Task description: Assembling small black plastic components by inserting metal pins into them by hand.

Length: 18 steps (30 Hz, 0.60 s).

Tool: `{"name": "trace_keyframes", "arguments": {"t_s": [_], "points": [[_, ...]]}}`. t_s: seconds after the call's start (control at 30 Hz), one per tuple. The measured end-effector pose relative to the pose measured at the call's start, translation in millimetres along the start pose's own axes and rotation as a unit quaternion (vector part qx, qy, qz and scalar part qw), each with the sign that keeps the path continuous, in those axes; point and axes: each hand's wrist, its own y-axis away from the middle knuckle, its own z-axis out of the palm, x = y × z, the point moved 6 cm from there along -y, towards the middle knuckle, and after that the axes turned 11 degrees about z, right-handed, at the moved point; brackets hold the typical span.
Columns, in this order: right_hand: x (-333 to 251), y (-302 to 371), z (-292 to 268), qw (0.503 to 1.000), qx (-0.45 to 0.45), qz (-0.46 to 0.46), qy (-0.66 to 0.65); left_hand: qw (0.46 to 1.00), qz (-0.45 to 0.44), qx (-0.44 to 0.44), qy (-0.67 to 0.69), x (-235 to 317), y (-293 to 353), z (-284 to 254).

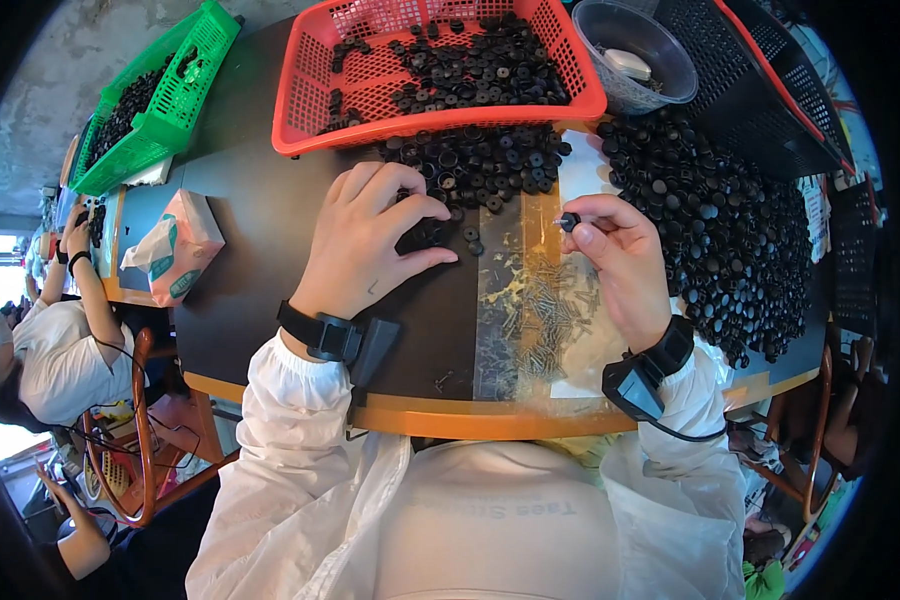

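Observation:
My right hand [620, 260] pinches a small black round knob [570, 221] between thumb and fingertips; a thin metal screw seems to stick out of its left side. My left hand [365, 225] is curved over the table, thumb and fingers apart, at the near edge of a heap of black ring-like parts [480, 160]. Some dark parts lie beneath its fingers, partly hidden. Between my hands, loose metal screws [545, 325] are scattered over a taped, worn strip of the table. To the right of my right hand spreads a large pile of shiny black caps [735, 230].
A red basket [283, 125] of black parts stands at the far side, beside a clear plastic tub [635, 98] and a black basket [705, 60]. Leftward are a tissue pack [195, 250] and a green basket [150, 150]. Another person [70, 350] works at the left.

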Motion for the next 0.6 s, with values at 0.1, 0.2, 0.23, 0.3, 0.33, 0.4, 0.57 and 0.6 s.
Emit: {"name": "trace_keyframes", "arguments": {"t_s": [0.1,0.2,0.23,0.3,0.33,0.4,0.57,0.6], "points": [[2.4,0.3,0.8,1.000,-0.003,0.003,0.009,1.000,-0.013,0.021,-0.015,2.3,-1.4,0.6],[3.4,2.4,3.2,1.000,-0.001,0.007,0.018,0.999,-0.024,0.008,-0.028,5.4,-4.7,5.1],[3.4,3.2,3.9,1.000,0.003,0.009,0.022,0.999,-0.024,0.004,-0.025,5.4,-5.1,7.6],[2.8,4.8,5.9,1.000,-0.004,0.007,0.025,0.999,-0.025,0.000,-0.023,5.1,-4.7,10.0],[2.3,5.7,7.1,1.000,-0.010,0.005,0.028,0.999,-0.023,-0.003,-0.026,5.3,-4.1,11.0],[1.6,5.6,7.7,0.999,-0.014,0.011,0.035,0.999,-0.020,-0.006,-0.029,5.8,-6.0,13.4],[1.9,8.2,14.1,0.999,-0.013,0.030,0.031,0.984,0.016,0.103,0.147,24.3,-12.9,15.5],[0.7,9.5,17.2,0.999,-0.034,0.014,0.021,0.983,0.016,0.103,0.149,30.3,-13.6,17.2]]}}
